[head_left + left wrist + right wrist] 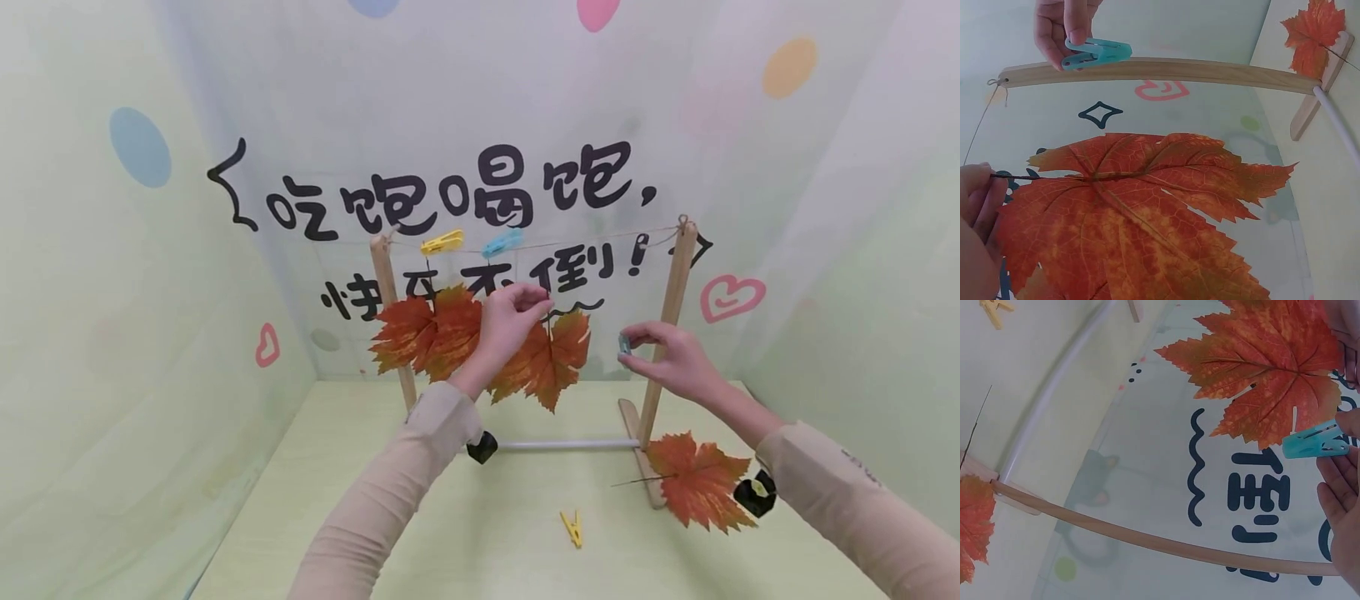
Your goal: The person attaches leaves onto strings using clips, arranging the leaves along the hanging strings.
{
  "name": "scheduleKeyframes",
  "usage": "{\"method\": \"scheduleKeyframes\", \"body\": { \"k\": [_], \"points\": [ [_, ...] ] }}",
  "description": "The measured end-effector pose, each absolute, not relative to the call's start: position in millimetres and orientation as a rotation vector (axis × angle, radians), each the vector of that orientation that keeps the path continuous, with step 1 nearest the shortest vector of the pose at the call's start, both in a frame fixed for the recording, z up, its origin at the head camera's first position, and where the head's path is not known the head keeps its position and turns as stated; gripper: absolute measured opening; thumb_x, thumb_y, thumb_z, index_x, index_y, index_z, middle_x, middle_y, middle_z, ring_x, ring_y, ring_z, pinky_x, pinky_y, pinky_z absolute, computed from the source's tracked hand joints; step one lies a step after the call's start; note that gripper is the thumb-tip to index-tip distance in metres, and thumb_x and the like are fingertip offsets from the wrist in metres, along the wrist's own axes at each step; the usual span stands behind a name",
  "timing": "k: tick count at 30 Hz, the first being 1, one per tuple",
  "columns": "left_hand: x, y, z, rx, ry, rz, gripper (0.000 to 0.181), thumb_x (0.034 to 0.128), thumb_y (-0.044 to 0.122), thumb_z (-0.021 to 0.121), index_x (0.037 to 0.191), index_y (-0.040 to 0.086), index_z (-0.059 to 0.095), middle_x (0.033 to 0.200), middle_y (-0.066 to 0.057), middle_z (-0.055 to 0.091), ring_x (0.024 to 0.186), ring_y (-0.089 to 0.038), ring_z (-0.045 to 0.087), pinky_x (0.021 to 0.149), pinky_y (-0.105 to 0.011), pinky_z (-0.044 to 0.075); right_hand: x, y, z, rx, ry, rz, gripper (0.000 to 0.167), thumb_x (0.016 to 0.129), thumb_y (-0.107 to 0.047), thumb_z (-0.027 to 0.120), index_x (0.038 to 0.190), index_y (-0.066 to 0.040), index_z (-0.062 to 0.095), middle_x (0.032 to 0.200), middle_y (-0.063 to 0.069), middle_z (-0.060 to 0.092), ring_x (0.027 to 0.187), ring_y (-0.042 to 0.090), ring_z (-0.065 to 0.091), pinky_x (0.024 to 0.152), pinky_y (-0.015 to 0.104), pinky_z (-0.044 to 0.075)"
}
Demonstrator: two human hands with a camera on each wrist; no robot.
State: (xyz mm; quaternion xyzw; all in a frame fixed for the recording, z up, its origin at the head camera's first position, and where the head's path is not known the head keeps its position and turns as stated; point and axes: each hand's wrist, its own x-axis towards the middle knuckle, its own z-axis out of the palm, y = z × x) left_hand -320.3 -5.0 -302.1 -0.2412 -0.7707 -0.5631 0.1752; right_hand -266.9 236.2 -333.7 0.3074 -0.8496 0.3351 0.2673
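Observation:
My left hand [510, 323] pinches the thin stem of an orange-red maple-like leaf [557, 360], which hangs below the string [577, 243]. In the left wrist view the stem runs between thumb and fingers, and the leaf [1141, 206] fills the lower middle. To the right, my right hand [675, 360] pinches a light blue clothespin [624, 344] between thumb and fingers, apart from leaf and string. The right wrist view shows this clothespin [1311, 444] near the leaf's edge. A yellow clothespin [442, 242] and another blue clothespin [502, 242] sit on the string, leaves below them partly behind my left hand.
The string spans two wooden posts [670, 308], joined low down by a white rod [566, 445]. Another leaf [701, 482] lies by the right foot of the stand. A yellow clothespin [573, 529] lies on the table [480, 542] in front. A printed curtain stands behind.

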Motion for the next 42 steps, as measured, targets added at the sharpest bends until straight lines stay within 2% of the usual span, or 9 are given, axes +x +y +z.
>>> {"method": "scheduleKeyframes", "body": {
  "k": [13,18,20,24,26,38,42],
  "points": [
    [-337.6,7.7,-292.0,-0.593,-2.186,-1.474,0.017,0.0817,0.018,0.068,0.092,0.004,0.069,0.086,-0.007,0.069,0.075,-0.013,0.064,0.069,-0.018,0.051,-273.3,235.2,-310.9,0.898,-2.250,0.844,0.028,0.069,0.005,0.073,0.095,0.006,0.063,0.083,0.010,0.067,0.075,0.020,0.062,0.074,0.010,0.045],
    [-340.8,9.2,-289.6,-0.550,-2.162,-1.473,0.018,0.0810,0.017,0.069,0.091,0.002,0.069,0.086,-0.007,0.069,0.076,-0.014,0.064,0.069,-0.019,0.051,-275.4,233.3,-300.4,0.915,-2.240,0.822,0.031,0.069,0.006,0.073,0.098,0.006,0.063,0.083,0.010,0.067,0.075,0.020,0.063,0.073,0.027,0.052],
    [-341.9,9.9,-288.6,-0.543,-2.160,-1.453,0.017,0.0808,0.016,0.069,0.091,0.003,0.069,0.086,-0.007,0.069,0.076,-0.014,0.064,0.068,-0.019,0.051,-276.2,232.9,-296.1,0.916,-2.228,0.828,0.030,0.068,0.006,0.073,0.097,0.006,0.063,0.083,0.010,0.067,0.075,0.020,0.063,0.073,0.025,0.052],
    [-341.9,11.2,-287.2,-0.550,-2.162,-1.409,0.016,0.0806,0.015,0.069,0.090,0.003,0.069,0.085,-0.007,0.069,0.074,-0.014,0.064,0.067,-0.019,0.051,-277.3,232.0,-286.0,0.919,-2.203,0.846,0.029,0.068,0.007,0.073,0.096,0.005,0.063,0.083,0.010,0.066,0.075,0.021,0.063,0.075,0.010,0.046],
    [-341.8,11.7,-287.0,-0.557,-2.161,-1.392,0.015,0.0806,0.015,0.069,0.090,0.003,0.069,0.084,-0.007,0.069,0.073,-0.014,0.063,0.067,-0.019,0.051,-277.7,231.4,-280.1,0.918,-2.190,0.852,0.029,0.068,0.008,0.073,0.096,0.006,0.063,0.083,0.011,0.066,0.075,0.022,0.063,0.075,0.006,0.043],
    [-350.1,11.2,-288.8,-0.541,-2.150,-1.446,0.016,0.0806,0.015,0.069,0.090,0.002,0.069,0.086,-0.008,0.069,0.075,-0.015,0.064,0.068,-0.020,0.051,-281.6,224.9,-244.0,0.842,-2.171,0.879,0.028,0.072,0.004,0.072,0.098,0.006,0.063,0.086,0.014,0.067,0.077,0.023,0.064,0.074,0.006,0.044],
    [-351.9,11.7,-288.2,-0.539,-2.158,-1.459,0.017,0.0807,0.014,0.069,0.091,0.001,0.069,0.086,-0.008,0.069,0.076,-0.014,0.064,0.068,-0.020,0.051,-283.8,220.8,-236.2,0.759,-2.205,0.944,0.029,0.077,-0.001,0.070,0.104,0.005,0.061,0.090,0.015,0.067,0.079,0.016,0.064,0.074,0.009,0.046]
  ]
}}
